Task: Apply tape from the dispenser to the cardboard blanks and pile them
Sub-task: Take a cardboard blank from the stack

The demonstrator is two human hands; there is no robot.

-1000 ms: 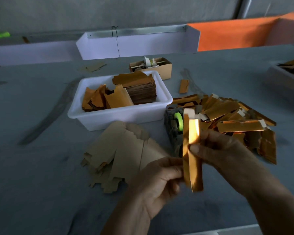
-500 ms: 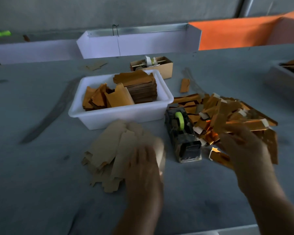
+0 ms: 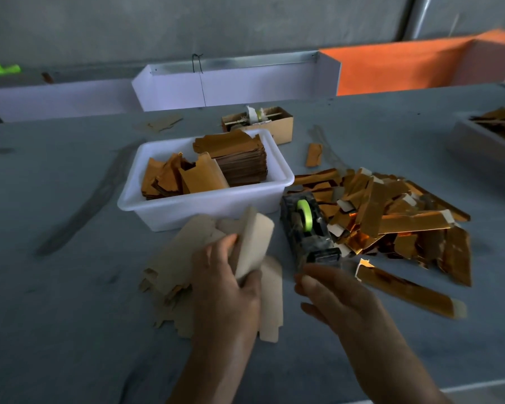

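Lifting a fresh blank [image 3: 252, 243] off the loose stack, left hand [image 3: 226, 290] fingers curled round it.
Right hand [image 3: 337, 298] open, empty, near the dispenser [image 3: 306, 228]; pulling tape looks next.

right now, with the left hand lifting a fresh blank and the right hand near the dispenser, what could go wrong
1. The left hand grips a blank off a loose fan of blanks; a second one could come up with it.
2. The right hand hovers open by the tape dispenser, whose cutter end faces the fingers; they might get nicked.
3. One gold piece lies apart from the finished pile and may be missed.
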